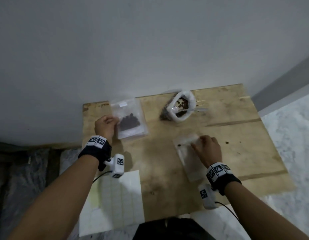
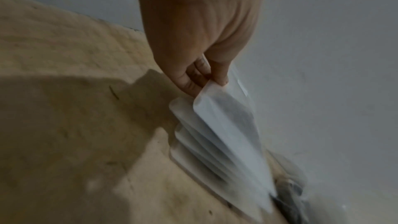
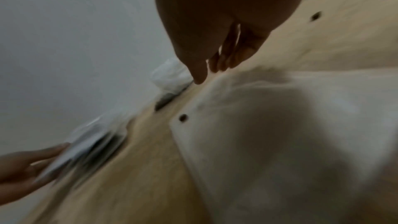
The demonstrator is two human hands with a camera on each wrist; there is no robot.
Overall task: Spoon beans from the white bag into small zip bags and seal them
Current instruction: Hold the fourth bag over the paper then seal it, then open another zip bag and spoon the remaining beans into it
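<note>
The white bag (image 1: 182, 106) stands open at the back of the wooden board, with dark beans inside and a spoon (image 1: 193, 110) lying across its mouth. My left hand (image 1: 115, 121) pinches the near corner of the top filled zip bag (image 1: 129, 122), tilting it up off a stack of other bags (image 2: 193, 151); the pinch (image 2: 212, 83) is thumb against fingers. My right hand (image 1: 196, 144) is at the far end of a pile of empty zip bags (image 1: 188, 158), where the top bag's edge is raised; thumb and fingertips (image 3: 212, 74) close on that blurred edge.
The wooden board (image 1: 237, 129) butts against a grey wall. Stray beans (image 1: 227, 142) lie right of my right hand, and one bean (image 3: 183, 117) sits on the empty bags. White paper (image 1: 119, 196) hangs off the board's near-left edge.
</note>
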